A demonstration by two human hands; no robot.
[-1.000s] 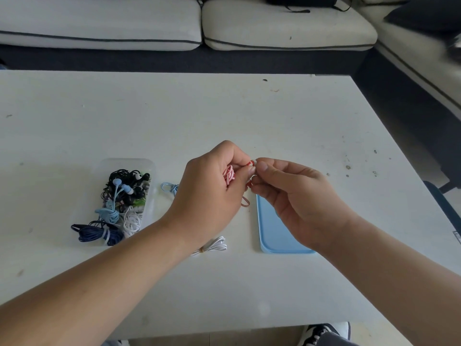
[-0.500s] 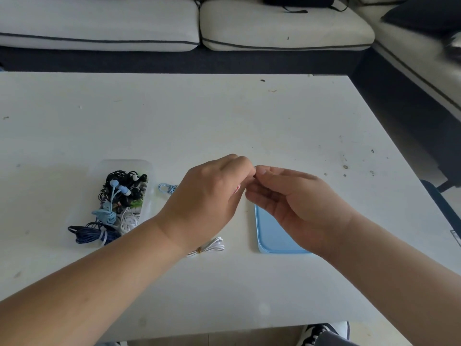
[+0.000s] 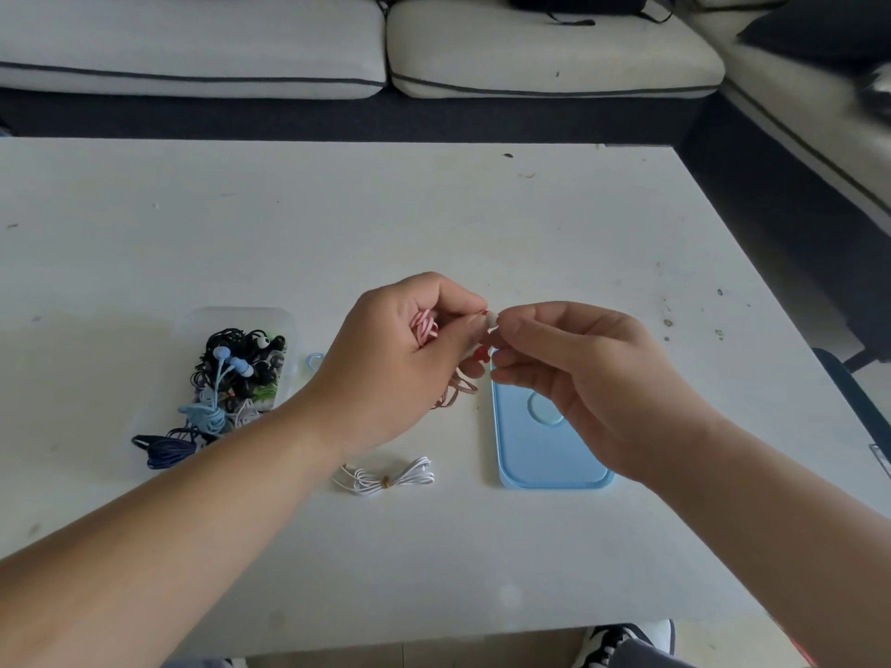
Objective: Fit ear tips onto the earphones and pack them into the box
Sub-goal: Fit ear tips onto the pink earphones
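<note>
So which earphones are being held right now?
The red striped earphones: the left hand grips them and the right hand pinches its ear tip. The white earphones lie on the table. Others sit in the clear box.

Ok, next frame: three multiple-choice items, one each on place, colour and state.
1. The right hand: A hangs open; B pinches a white ear tip; C grips a pen.
2. The lid is: A blue; B red; C black.
3. The white cable bundle lies: A on the lid; B in the right hand; C on the table.
Key: B, the tip sits in its pinch, by the striped earphones the left hand grips; A, it shows light blue; C, it rests on bare table between the forearms.
</note>
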